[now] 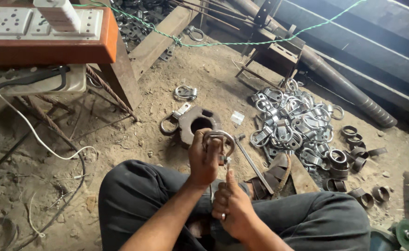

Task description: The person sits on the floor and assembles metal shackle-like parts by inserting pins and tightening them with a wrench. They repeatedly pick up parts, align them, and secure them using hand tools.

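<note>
My left hand (202, 160) grips a shiny metal ring clamp (220, 141), holding it up over my lap. Just below it, my right hand (231, 204) is closed around a small tool or bolt at the clamp's lower tab (226, 162); what exactly it holds is too small to tell. A ring shows on one finger of my right hand. I sit on the dirt floor with dark trousers (134, 195), knees spread. A heavy round iron block with a hole (199, 123) lies just beyond my hands.
A pile of several finished ring clamps (293, 123) lies to the right, with short cut pipe rings (348, 158) beside it. A metal rod (253, 165) lies near my knee. At upper left, a power strip (23, 21) rests on a wooden stand. Long pipes (335, 76) run along the back right.
</note>
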